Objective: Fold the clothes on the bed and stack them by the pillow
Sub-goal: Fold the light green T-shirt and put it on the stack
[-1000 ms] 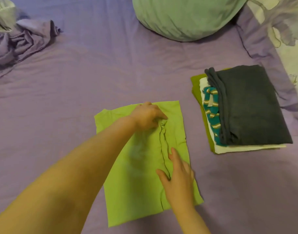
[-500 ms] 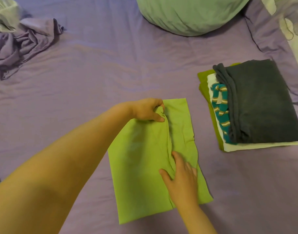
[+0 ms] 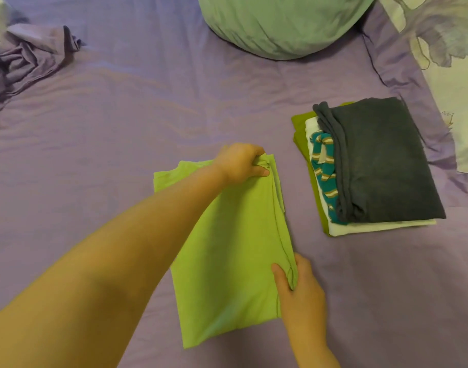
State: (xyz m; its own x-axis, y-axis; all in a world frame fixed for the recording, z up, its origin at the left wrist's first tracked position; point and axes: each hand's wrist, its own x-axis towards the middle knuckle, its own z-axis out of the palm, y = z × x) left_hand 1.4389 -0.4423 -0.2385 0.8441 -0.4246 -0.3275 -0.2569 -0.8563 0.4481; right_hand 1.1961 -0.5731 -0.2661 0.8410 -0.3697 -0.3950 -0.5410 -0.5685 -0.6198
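Note:
A lime green garment [image 3: 227, 261] lies folded lengthwise on the purple bed sheet [image 3: 121, 128]. My left hand [image 3: 241, 163] grips its far right corner, the cloth bunched in my fingers. Nearer to me, my right hand [image 3: 299, 293] pinches the garment's right edge between thumb and fingers. A stack of folded clothes [image 3: 371, 166] sits to the right, with a dark grey piece on top, then teal striped, white and olive green layers. A pale green pillow [image 3: 280, 22] lies beyond it at the top.
A crumpled purple cloth [image 3: 28, 57] is heaped at the far left. A floral white and purple cover [image 3: 445, 49] lies along the right edge of the bed.
Both hands went from lying on the green garment to gripping its right edge. The right flap has been drawn in, so the garment is narrower.

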